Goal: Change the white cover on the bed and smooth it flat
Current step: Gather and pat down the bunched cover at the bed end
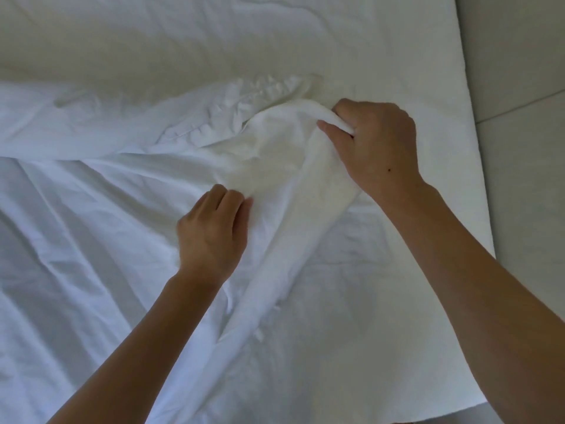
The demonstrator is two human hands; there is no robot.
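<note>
A crumpled white cover [91, 209] lies across the left and middle of the bed, its gathered elastic edge bunched near the middle. My right hand [379, 148] grips a lifted fold of the cover's edge, fingers curled round the cloth. My left hand [214, 231] has its fingers curled into the fabric just below that fold; the fingertips are hidden in the cloth. Under the cover shows the bare quilted mattress [382, 56], off-white and flat.
The mattress's right edge [477, 166] runs diagonally down the right side. Beyond it lies a pale tiled floor [526, 148] with one grout line. The bed's far part at the top is uncovered.
</note>
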